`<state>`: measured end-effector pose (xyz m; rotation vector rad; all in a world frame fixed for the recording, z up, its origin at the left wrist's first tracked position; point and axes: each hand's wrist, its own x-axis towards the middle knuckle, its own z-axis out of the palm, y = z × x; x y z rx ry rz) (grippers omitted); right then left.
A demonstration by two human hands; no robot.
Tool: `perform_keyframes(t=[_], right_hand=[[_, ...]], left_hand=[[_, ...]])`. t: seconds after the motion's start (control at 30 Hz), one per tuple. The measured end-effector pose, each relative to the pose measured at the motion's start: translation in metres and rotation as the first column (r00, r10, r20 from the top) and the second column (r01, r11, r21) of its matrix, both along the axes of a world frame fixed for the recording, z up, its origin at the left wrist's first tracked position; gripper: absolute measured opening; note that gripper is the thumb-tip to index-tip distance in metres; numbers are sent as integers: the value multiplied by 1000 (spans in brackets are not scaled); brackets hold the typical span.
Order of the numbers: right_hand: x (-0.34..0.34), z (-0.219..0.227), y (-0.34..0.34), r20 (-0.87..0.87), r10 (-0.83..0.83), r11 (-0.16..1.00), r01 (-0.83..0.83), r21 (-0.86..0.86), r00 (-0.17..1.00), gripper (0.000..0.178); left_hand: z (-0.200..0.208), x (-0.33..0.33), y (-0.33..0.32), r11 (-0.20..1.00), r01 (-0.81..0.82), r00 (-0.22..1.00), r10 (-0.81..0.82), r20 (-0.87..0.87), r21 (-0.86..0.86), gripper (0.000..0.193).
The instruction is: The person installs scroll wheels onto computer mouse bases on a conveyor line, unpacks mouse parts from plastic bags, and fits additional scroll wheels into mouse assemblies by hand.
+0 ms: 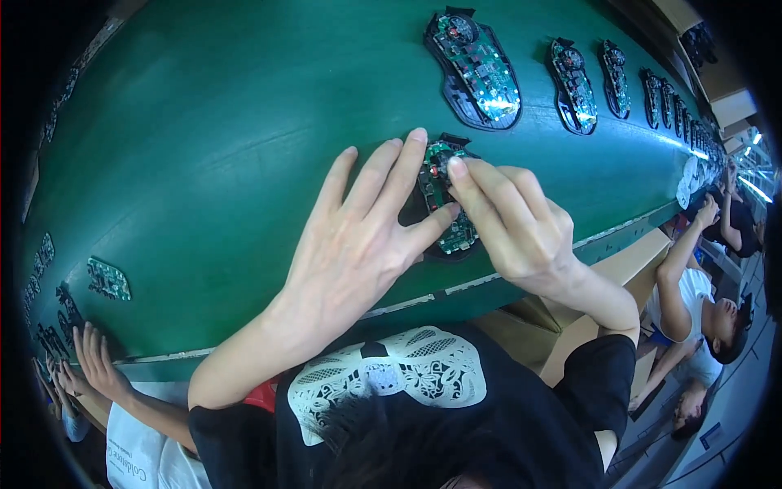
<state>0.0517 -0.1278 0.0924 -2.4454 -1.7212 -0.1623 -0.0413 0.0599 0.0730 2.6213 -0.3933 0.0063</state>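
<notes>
A green circuit board point(458, 236) sits in a dark plastic housing on the green work surface, partly hidden by my hands. My left hand point(350, 224) lies at its left side with fingers spread. The index fingertip is at the board's upper left edge and the thumb reaches onto its middle. From the right, my right hand point(521, 220) bends over the board, fingers curled and closed. Its foremost fingertip presses at the round dark part near the board's top. Whatever small thing is between those fingertips is hidden.
Beyond my hands lies a larger-looking housing with a board point(481, 73). More housings point(574, 85) run in a row to the far right. A loose board point(109, 279) lies at left, near a co-worker's hand point(99, 363). Cardboard boxes point(603, 301) stand below the near edge; other people sit at right.
</notes>
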Motion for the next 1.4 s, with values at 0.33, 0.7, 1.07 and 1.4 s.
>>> perform_keyframes(t=[0.33, 0.7, 1.07, 1.4], right_hand=[[-3, -6, -2, 139, -38, 999, 41, -18, 990, 47], [-10, 0, -4, 51, -138, 990, 137, 25, 989, 51], [-4, 5, -36, -456, -179, 952, 270, 142, 872, 42], [6, -8, 4, -341, -63, 959, 151, 239, 938, 35]], left_hand=[[-2, 12, 6, 996, 71, 992, -76, -96, -60, 62], [-1, 11, 4, 997, 56, 994, -62, -90, -62, 62], [-4, -11, 3, 1000, 10, 997, -8, -76, 27, 71], [-13, -27, 13, 992, -121, 993, 122, 9, -45, 71]])
